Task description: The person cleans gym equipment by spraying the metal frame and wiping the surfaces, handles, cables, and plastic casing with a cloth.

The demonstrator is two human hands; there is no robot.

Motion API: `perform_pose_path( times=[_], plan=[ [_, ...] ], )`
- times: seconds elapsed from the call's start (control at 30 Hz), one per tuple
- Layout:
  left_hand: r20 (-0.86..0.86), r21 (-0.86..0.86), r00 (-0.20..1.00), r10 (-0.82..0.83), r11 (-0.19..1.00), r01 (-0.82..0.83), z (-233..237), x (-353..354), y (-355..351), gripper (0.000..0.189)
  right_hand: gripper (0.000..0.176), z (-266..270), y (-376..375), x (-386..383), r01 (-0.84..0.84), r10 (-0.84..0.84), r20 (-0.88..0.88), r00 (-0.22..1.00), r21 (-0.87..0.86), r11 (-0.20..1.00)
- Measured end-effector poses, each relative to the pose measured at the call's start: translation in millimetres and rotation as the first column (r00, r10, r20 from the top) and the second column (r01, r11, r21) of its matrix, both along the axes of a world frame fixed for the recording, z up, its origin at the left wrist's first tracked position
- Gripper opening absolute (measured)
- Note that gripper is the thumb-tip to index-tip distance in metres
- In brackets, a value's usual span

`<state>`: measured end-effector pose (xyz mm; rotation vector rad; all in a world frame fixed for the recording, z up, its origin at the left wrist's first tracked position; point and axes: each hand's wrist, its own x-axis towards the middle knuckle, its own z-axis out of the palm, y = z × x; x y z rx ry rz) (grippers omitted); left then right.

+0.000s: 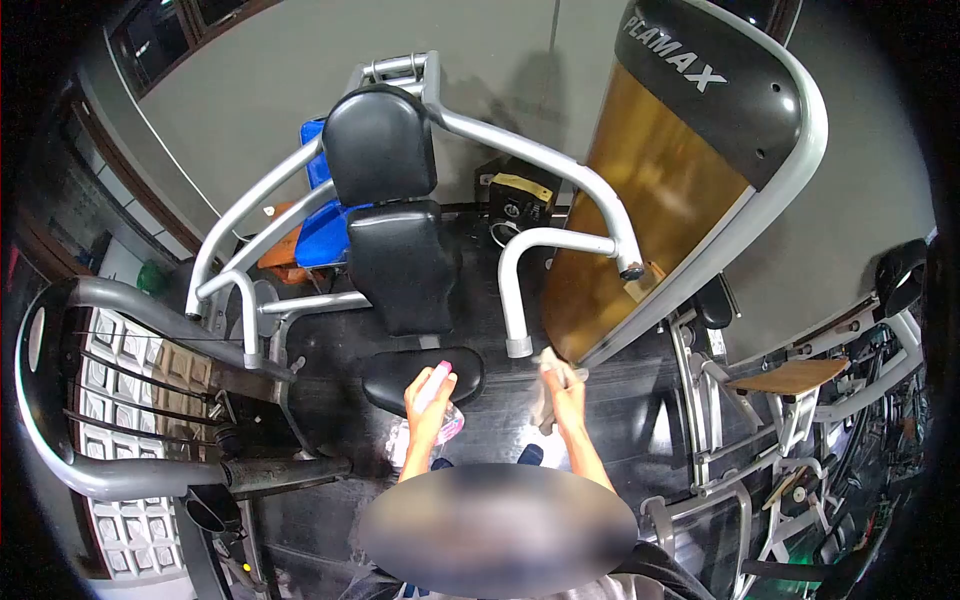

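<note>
My left hand [427, 408] is closed around the neck of a spray bottle [453, 426] with a pink-and-white spray head and a clear body that hangs below the fingers. My right hand [570, 398] grips a pale, crumpled cloth [543, 408], part of which dangles toward the floor. Just beyond the bottle is the black seat [390, 376] of a chest press machine. Its padded backrest [380, 145] rises behind, and a silver press handle [512, 300] comes down close ahead of the cloth.
At right stands a tall weight-stack housing [660, 190] marked PLAMAX. A grey-framed machine [150, 476] is close at left. More gym equipment [790, 420] crowds the far right. A blue chair [322, 235] and a black box [520, 200] sit by the wall.
</note>
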<state>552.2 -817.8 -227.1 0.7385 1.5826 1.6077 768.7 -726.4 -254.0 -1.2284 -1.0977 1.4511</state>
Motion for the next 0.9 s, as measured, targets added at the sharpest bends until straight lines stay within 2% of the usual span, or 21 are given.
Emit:
perform_pose_path(
  times=[0.03, 0.1, 0.17, 0.2, 0.23, 0.3, 0.37, 0.43, 0.47, 0.57, 0.6, 0.63, 0.7, 0.77, 0.83, 0.87, 0.9],
  plan=[
    [-0.001, 0.002, 1.000, -0.001, 1.000, 0.001, 3.1, 2.7, 1.6, 0.013, 0.027, 6.9, -1.9, -6.5, -0.080, 0.068, -0.124, 0.990, -0.094, 0.992],
    [0.027, -0.008, 1.000, 0.003, 1.000, -0.003, 9.1, 8.6, 4.4, 0.013, 0.029, 28.1, -8.9, -28.6, -0.112, -0.006, -0.337, 0.941, -0.329, 0.938],
    [0.027, -0.013, 0.999, -0.027, 1.000, 0.027, 6.3, 10.7, 6.3, 0.011, 0.031, 11.6, -16.1, -54.1, -0.091, -0.165, -0.546, 0.822, -0.412, 0.907],
    [0.024, -0.019, 0.998, -0.056, 0.998, 0.056, 4.0, 10.5, 6.9, 0.012, 0.030, 6.8, -19.0, -62.4, -0.134, -0.202, -0.624, 0.754, -0.448, 0.884],
    [0.021, -0.021, 0.998, -0.059, 0.998, 0.059, -0.8, 11.0, 8.2, 0.012, 0.031, 12.6, -23.6, -72.9, -0.120, -0.252, -0.650, 0.717, -0.472, 0.873],
    [0.078, 0.048, 0.996, -0.050, 0.998, 0.046, -6.8, 14.2, 11.1, 0.015, 0.031, 30.9, -31.4, -75.3, -0.192, -0.243, -0.664, 0.707, -0.512, 0.838],
    [0.077, 0.046, 0.994, -0.072, 0.997, 0.068, -4.2, 16.6, 11.8, 0.015, 0.030, 29.5, -30.4, -68.1, -0.206, -0.265, -0.682, 0.682, -0.526, 0.825],
    [0.075, 0.044, 0.994, -0.084, 0.996, 0.081, -1.9, 18.5, 12.0, 0.016, 0.028, 27.6, -28.0, -50.5, -0.283, -0.142, -0.658, 0.740, -0.496, 0.821],
    [0.087, 0.021, 0.994, -0.071, 0.997, 0.069, -2.4, 18.8, 11.5, 0.016, 0.026, 26.7, -27.0, -39.5, -0.340, -0.086, -0.694, 0.714, -0.452, 0.825],
    [0.081, 0.001, 0.996, -0.032, 1.000, 0.032, -1.7, 19.8, 10.3, 0.011, 0.023, 49.6, -24.5, -16.8, -0.278, -0.113, -0.677, 0.727, -0.441, 0.853],
    [0.065, 0.006, 0.998, -0.015, 1.000, 0.014, -1.7, 21.4, 10.3, 0.007, 0.020, 41.5, -18.0, -12.8, -0.225, -0.172, -0.632, 0.756, -0.497, 0.838],
    [0.066, 0.007, 0.998, -0.012, 1.000, 0.011, -1.9, 22.7, 10.3, 0.007, 0.020, 33.1, -12.0, -14.3, -0.227, -0.169, -0.631, 0.757, -0.497, 0.837],
    [0.089, 0.038, 0.996, -0.002, 0.999, -0.001, -2.1, 26.0, 12.2, 0.007, 0.020, 18.8, 0.3, -22.9, -0.122, -0.140, -0.496, 0.857, -0.459, 0.880],
    [0.066, 0.033, 0.998, 0.013, 0.999, -0.015, 2.8, 30.0, 14.0, 0.007, 0.022, 21.6, 2.6, -40.2, -0.166, -0.117, -0.516, 0.849, -0.469, 0.868],
    [0.041, 0.028, 0.998, 0.044, 0.999, -0.045, 5.0, 31.4, 13.3, 0.008, 0.023, 48.4, -7.3, -57.8, -0.062, -0.309, -0.551, 0.775, -0.553, 0.831],
    [0.021, 0.044, 0.997, 0.078, 0.996, -0.079, 5.0, 32.3, 11.9, 0.009, 0.031, 31.2, -7.5, -56.0, -0.136, -0.275, -0.617, 0.738, -0.534, 0.834],
    [0.001, 0.064, 0.993, 0.117, 0.991, -0.116, 4.9, 32.1, 11.5, 0.011, 0.031, 29.8, -9.6, -51.0, -0.155, -0.255, -0.620, 0.742, -0.529, 0.834]
  ],
)
